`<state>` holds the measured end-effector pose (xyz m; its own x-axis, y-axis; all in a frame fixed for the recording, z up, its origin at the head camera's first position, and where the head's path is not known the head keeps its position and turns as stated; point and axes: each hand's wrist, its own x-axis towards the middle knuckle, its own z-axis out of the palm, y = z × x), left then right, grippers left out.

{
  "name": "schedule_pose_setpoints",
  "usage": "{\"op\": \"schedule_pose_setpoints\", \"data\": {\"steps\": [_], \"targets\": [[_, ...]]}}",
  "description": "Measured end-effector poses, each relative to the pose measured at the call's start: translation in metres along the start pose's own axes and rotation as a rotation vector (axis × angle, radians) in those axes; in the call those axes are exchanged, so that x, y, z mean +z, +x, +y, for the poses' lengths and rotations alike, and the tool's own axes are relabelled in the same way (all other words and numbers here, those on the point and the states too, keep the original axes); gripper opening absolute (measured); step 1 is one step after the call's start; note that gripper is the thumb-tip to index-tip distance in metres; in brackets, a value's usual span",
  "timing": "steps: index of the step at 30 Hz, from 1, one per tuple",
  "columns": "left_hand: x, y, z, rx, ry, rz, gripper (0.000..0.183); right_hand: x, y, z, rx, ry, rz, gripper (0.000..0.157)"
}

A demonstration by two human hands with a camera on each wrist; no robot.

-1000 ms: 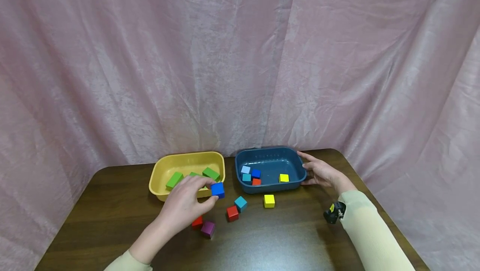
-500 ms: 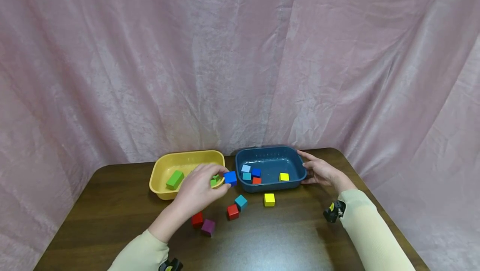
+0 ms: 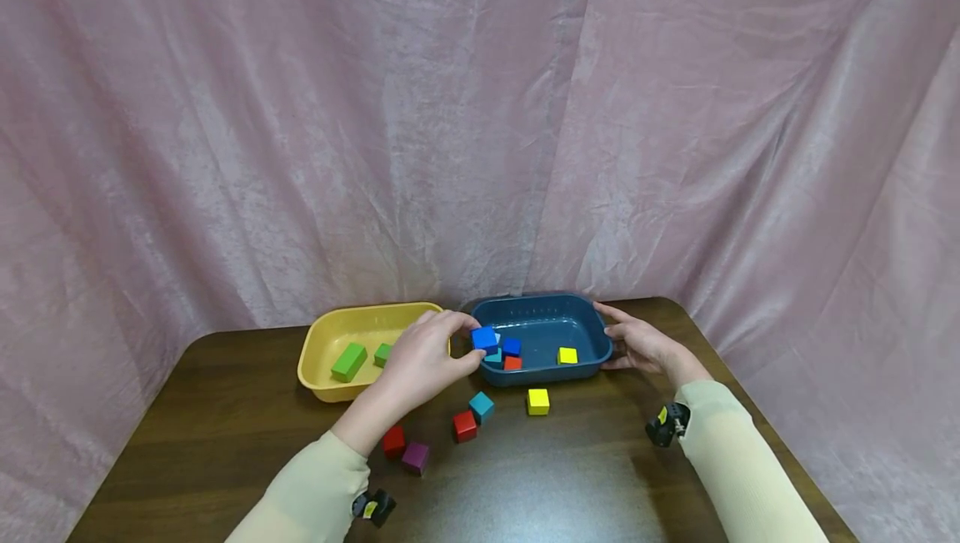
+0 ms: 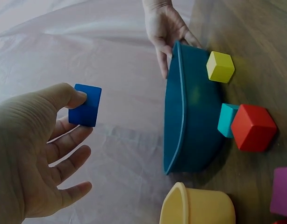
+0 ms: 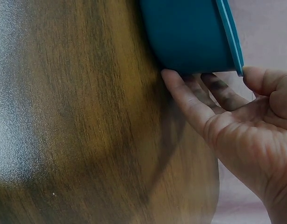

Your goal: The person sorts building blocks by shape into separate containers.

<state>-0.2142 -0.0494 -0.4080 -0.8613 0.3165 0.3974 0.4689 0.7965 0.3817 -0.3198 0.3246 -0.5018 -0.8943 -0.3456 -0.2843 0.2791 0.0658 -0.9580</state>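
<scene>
Between thumb and fingertips, my left hand (image 3: 426, 359) pinches a blue cube (image 3: 484, 341) at the left end of the dark blue tray (image 3: 555, 375). In the left wrist view that cube (image 4: 85, 105) is held up, apart from the tray, with the other fingers spread below. My right hand (image 3: 645, 344) touches the tray's right end with extended fingers. The right wrist view has its thumb at the rim and fingertips low on the wall. Inside the tray lie a second blue cube (image 3: 512, 347), an orange-red cube (image 3: 513, 364), a yellow cube (image 3: 567, 355), and teal and light blue cubes partly covered.
A yellow tray (image 3: 313, 359) with green blocks (image 3: 348, 362) stands left, partly behind my left hand. On the table in front lie a yellow cube (image 3: 537, 402), a teal cube (image 3: 482, 407), red cubes (image 3: 465, 426) and a purple cube (image 3: 416, 458). A pink curtain (image 3: 480, 126) hangs behind.
My left hand has carried the blue cube rightward and farther back, from in front of the yellow tray to the dark blue tray's left end. The right hand has stayed at the tray.
</scene>
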Motion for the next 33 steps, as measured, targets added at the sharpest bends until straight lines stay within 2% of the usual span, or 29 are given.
{"op": "schedule_pose_setpoints", "data": {"steps": [15, 25, 33], "targets": [[0.029, 0.028, 0.012, 0.021, -0.011, -0.085, 0.028, 0.000, -0.001, 0.001, -0.003, -0.006, -0.003, 0.056], [0.048, 0.041, 0.015, 0.008, 0.028, -0.120, 0.030, 0.000, -0.002, 0.001, -0.007, -0.009, -0.001, 0.056], [0.060, 0.051, 0.015, -0.031, 0.030, -0.144, 0.032, -0.002, -0.002, 0.001, -0.011, -0.018, -0.003, 0.056]]}}
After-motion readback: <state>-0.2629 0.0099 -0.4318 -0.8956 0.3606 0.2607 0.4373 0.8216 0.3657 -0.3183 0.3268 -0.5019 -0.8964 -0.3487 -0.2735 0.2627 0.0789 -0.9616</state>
